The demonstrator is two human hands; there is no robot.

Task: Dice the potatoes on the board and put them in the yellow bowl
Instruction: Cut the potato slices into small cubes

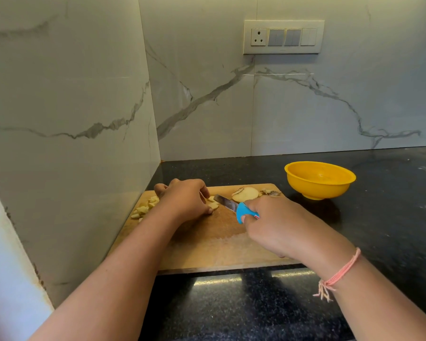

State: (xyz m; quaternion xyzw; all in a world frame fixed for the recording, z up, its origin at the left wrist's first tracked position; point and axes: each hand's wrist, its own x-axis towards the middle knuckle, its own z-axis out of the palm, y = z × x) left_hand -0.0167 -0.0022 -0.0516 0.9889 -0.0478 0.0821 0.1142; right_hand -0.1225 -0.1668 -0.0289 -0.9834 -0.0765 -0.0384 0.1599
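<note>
Potato piece (213,205) at frame centre: left hand (182,200) pinches it on the board (214,244); right hand (276,222) grips the knife (233,207).

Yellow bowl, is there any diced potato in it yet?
No, the yellow bowl shows only its bare inside, and the diced pieces lie on the board beside the left hand.
</note>
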